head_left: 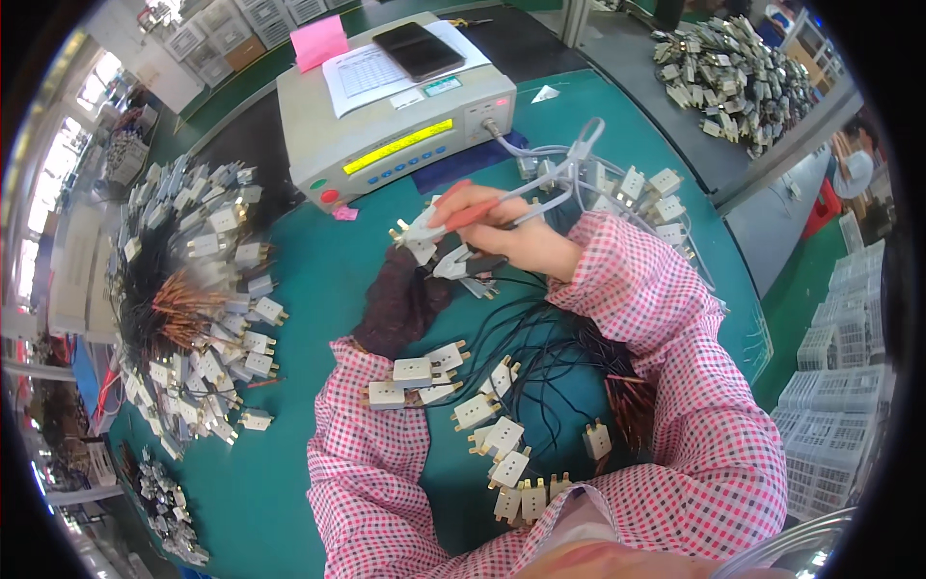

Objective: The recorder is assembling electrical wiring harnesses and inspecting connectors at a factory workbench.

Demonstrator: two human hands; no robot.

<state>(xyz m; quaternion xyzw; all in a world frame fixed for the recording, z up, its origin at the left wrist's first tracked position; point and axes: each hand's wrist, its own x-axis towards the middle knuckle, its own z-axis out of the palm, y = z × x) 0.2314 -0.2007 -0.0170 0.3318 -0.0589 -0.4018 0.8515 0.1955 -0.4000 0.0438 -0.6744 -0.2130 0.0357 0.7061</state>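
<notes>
My right hand [511,236] is closed around a spring clip with red handles [471,214]; the clip's pale jaws are at a small white plug with brass pins [422,251]. My left hand [395,301], in a dark glove, is closed at the lower side of this plug, its fingertips partly hidden. A second clip with dark grips [451,263] lies just below my right hand, close to the plug. Several white plugs [413,372] with black cables [526,357] lie between my forearms; the cables run toward bare copper ends [632,405] by my right sleeve.
A grey tester [309,121] with a lit yellow display stands at the back, bearing papers [357,82] and a phone [420,50]. Heaped plugs [227,220] cover the left side. More plugs [666,183] and grey leads [579,154] lie behind my right hand. White crates [839,338] stand at right.
</notes>
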